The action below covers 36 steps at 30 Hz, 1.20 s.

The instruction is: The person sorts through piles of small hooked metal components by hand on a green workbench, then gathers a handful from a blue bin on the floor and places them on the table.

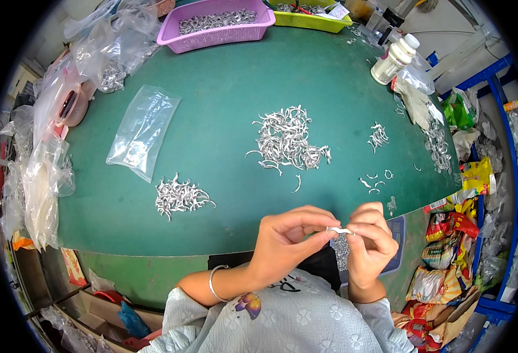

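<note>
Left hand (285,238) and right hand (368,235) both pinch one small curved silver metal piece (339,230), fingers closed, just off the green desk (223,100) edge for close handling.

A purple basket (212,35), white bottle (394,59) and clear plastic bag (143,130) rest on the green table (223,88).

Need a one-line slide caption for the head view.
Both hands, left hand and right hand, pinch one small silver metal piece above a green table.

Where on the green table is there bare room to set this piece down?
Bare green lies between the clear bag and the large middle pile, and along the near edge between the small left pile and the hands. The right edge near the white bottle is crowded.
</note>
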Available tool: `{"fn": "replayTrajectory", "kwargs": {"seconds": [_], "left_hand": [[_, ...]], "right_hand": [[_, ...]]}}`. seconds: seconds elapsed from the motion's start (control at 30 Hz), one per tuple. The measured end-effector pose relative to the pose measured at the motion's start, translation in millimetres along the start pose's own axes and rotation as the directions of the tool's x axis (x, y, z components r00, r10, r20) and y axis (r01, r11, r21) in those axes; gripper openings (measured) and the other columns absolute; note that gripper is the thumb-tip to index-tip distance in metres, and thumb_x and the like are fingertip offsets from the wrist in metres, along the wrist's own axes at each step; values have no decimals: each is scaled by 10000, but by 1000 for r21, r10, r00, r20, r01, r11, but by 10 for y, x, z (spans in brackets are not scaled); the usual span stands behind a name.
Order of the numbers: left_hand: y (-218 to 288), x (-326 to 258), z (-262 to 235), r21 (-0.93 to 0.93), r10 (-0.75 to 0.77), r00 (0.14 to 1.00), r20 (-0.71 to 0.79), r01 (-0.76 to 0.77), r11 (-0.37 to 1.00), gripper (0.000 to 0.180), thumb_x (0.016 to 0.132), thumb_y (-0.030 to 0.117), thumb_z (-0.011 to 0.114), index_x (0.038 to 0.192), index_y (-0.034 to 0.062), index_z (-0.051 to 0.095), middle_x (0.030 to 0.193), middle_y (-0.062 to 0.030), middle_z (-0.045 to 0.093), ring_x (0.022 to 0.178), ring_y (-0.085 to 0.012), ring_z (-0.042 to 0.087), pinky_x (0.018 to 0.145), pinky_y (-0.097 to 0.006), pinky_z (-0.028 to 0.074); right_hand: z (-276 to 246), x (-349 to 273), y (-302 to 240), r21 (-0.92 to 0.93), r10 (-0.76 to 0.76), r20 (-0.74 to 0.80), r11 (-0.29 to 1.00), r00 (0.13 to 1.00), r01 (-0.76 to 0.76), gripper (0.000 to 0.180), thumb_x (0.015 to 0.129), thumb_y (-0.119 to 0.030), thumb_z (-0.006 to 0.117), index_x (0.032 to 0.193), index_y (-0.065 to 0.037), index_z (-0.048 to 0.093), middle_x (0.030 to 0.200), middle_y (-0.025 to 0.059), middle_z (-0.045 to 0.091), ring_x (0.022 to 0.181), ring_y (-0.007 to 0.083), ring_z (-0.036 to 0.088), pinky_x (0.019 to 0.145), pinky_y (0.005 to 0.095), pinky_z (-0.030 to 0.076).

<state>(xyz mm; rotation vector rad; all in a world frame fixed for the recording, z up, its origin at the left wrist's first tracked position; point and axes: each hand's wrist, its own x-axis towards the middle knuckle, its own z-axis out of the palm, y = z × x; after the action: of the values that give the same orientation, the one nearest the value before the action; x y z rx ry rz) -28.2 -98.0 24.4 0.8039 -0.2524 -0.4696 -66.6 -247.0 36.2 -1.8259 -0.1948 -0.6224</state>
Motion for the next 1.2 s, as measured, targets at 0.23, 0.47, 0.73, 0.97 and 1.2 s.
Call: {"fn": "replayTrajectory", "kwargs": {"seconds": [0.23,0.47,0.73,0.97,1.2], "left_hand": [[7,-26,9,81,92,995,31,-95,992,195,787,-137,567,966,-76,615,1004,-150,589,907,-157,569,784,-276,476],[6,-25,14,31,81,996,29,-82,996,192,785,-137,570,964,-83,612,1000,-153,590,898,-159,572,779,-278,479],[-4,-26,7,19,52,998,36,-53,998,188,787,-132,573,968,-91,605,1008,-154,586,907,-161,570,788,-280,480],[-2,-16,7,-10,55,997,54,-55,998,191,785,-127,583,971,-86,597,1004,-146,585,919,-163,569,813,-287,475],[-24,10,13,-11,34,998,53,-33,999,181,778,-114,602,956,-76,605,968,-131,599,901,-160,579,808,-282,483]], "right_hand": [[-18,2,9,-183,-222,5,958,975,219,169,674,-20,714,829,-72,668,753,49,605,734,218,492,647,330,375],[-29,4,-32,-271,-247,13,932,969,241,164,669,-44,721,817,-89,668,761,36,607,740,216,485,659,339,358],[-30,-7,-15,-269,-234,8,936,972,228,158,672,-45,711,818,-91,670,769,38,608,731,219,485,651,345,354],[-63,-39,-51,-390,-292,63,873,954,293,226,635,-28,701,838,-126,684,790,7,608,773,217,470,672,358,336],[-46,-10,-71,-392,-264,66,880,962,268,215,635,-21,708,834,-97,681,765,13,609,752,212,499,682,352,340]]}}
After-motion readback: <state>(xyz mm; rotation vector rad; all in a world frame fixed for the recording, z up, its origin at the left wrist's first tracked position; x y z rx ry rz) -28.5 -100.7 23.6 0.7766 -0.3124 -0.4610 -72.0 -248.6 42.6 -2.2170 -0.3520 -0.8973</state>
